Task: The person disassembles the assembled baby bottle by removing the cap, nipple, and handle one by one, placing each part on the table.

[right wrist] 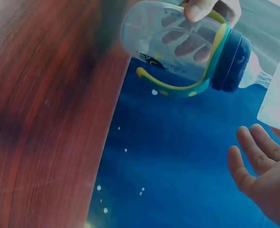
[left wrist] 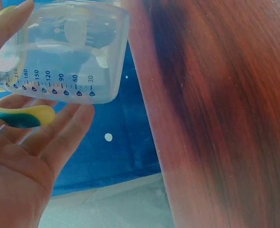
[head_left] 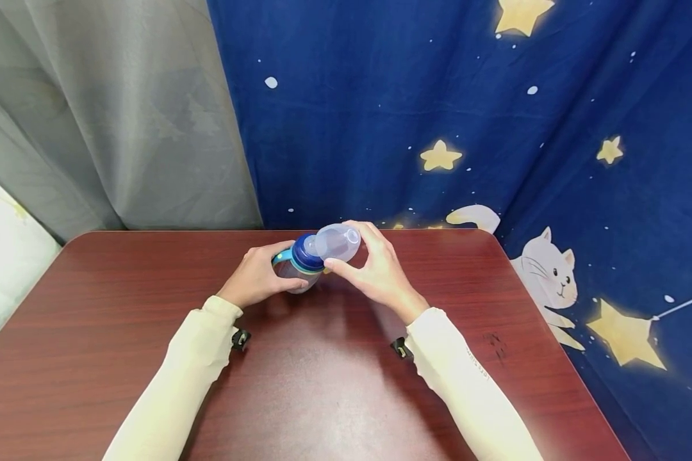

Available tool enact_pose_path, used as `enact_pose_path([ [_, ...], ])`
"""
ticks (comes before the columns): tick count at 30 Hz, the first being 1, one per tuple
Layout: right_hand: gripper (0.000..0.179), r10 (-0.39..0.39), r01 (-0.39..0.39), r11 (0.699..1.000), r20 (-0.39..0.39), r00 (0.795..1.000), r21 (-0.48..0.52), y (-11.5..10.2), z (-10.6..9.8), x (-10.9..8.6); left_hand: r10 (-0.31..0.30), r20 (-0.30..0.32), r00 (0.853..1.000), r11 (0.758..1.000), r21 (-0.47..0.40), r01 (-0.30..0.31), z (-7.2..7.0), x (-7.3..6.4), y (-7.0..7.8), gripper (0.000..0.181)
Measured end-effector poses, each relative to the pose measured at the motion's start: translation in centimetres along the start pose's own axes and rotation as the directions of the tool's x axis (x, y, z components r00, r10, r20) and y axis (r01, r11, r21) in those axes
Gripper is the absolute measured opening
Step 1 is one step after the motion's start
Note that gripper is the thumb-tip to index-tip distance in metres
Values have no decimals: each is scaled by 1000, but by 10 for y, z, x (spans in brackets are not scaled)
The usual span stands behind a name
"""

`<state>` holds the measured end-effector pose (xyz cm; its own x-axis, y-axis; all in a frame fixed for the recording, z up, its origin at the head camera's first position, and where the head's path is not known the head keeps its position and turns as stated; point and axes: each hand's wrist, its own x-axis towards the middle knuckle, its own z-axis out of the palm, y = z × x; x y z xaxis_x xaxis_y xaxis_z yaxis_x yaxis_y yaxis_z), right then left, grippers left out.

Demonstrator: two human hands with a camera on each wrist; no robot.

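In the head view my left hand (head_left: 255,276) grips a clear baby bottle (head_left: 301,282) with a dark blue collar (head_left: 307,253), its thumb and fingers round the body. The bottle tilts toward my right hand (head_left: 380,272), which pinches a translucent dome cap (head_left: 337,243) between thumb and fingers. In the right wrist view the cap (right wrist: 276,102) sits at the tip of the clear teat (right wrist: 254,71), off the collar. A yellow and green handle (right wrist: 178,91) curves from the bottle's neck. Printed volume marks show on the bottle (left wrist: 73,61) in the left wrist view.
A reddish-brown wooden table (head_left: 323,384) lies under both hands, and the bottle is near its far edge. Behind it hang a grey curtain (head_left: 144,128) and a blue curtain (head_left: 352,128) with stars and a cat. Each wrist wears a small black device (head_left: 240,339).
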<state>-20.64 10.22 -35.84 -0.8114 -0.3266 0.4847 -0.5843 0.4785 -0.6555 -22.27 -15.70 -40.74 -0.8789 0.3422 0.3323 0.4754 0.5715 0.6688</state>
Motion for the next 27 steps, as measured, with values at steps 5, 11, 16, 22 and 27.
enact_pose_path([
  [5,62,47,-47,995,-4,999,-83,1,-8,-8,-32,-32,999,999,18,33,-2,0,1,74],
  [11,65,137,-115,965,81,987,-236,8,-10,-18,-40,-59,997,999,12,41,-4,-1,1,75],
  [16,62,159,-109,944,141,977,-312,20,-4,-24,-36,-73,997,999,-1,36,-4,0,1,72],
  [22,60,122,-40,927,199,972,-372,33,8,-31,-38,-82,996,999,-22,36,-5,1,1,71],
  [27,60,120,-5,907,246,962,-422,40,16,-36,-33,-84,996,999,-33,30,-6,2,-1,71],
])
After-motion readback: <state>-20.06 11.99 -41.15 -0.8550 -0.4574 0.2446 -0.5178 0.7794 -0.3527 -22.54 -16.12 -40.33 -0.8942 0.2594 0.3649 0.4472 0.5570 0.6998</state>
